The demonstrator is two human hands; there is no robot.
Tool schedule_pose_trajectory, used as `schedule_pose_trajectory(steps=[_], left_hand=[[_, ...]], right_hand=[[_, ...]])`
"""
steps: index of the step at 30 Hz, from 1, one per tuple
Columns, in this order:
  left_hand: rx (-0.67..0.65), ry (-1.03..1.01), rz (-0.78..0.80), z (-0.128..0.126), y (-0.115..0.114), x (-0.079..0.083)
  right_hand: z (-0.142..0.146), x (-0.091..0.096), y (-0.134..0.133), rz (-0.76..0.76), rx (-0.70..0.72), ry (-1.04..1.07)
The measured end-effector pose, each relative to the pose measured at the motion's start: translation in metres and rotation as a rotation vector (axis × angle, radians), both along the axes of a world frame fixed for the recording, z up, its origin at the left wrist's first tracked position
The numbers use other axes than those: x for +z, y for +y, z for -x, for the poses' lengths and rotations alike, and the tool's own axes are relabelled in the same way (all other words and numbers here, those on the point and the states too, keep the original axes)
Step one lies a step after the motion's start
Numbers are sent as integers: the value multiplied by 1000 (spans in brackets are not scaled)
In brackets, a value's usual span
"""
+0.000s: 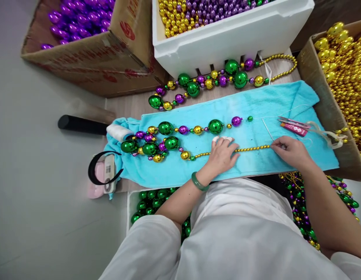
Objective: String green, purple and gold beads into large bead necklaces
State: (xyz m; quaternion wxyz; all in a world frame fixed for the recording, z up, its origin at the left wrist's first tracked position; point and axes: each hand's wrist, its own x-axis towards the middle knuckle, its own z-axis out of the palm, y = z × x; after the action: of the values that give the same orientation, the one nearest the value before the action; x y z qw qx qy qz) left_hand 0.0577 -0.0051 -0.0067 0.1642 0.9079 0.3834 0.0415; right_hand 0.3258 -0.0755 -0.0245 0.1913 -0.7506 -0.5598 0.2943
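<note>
A bead string of green, purple and gold balls lies doubled on a turquoise towel. Its lower run ends in a row of small gold beads. My left hand rests on that row, fingers curled down with white-taped tips. My right hand pinches the end of the gold row, where a thin needle and white thread stick up. A green bangle sits on my left wrist.
A finished bead string lies behind the towel. A white foam box, a cardboard box of purple beads and a box of gold beads surround it. Scissors, a thread spool and a pink device lie nearby.
</note>
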Motion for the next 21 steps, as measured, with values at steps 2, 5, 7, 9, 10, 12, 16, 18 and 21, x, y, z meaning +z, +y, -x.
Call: schedule_pose_trajectory(steps=[2, 5, 7, 9, 10, 12, 16, 18, 21], left_hand=[[-4, -10, 3, -4, -1, -2], [18, -18, -4, -1, 0, -3], [37, -13, -4, 5, 1, -1], [42, -2, -1, 8, 2, 0], [38, 2, 0, 8, 2, 1], [23, -4, 3, 3, 1, 1], [-24, -45, 14, -14, -1, -3], [-30, -50, 13, -21, -1, -5], [-16, -32, -9, -22, 1, -5]], right_hand=[[0, 1, 0, -6, 9, 2], [0, 2, 2, -14, 27, 0], [0, 2, 3, -28, 40, -4], [1, 2, 4, -39, 53, -5], [1, 2, 4, -40, 56, -5], [1, 2, 4, -33, 54, -6], [1, 2, 3, -29, 46, 5], [1, 1, 3, -38, 41, 5], [2, 0, 3, -54, 44, 4]])
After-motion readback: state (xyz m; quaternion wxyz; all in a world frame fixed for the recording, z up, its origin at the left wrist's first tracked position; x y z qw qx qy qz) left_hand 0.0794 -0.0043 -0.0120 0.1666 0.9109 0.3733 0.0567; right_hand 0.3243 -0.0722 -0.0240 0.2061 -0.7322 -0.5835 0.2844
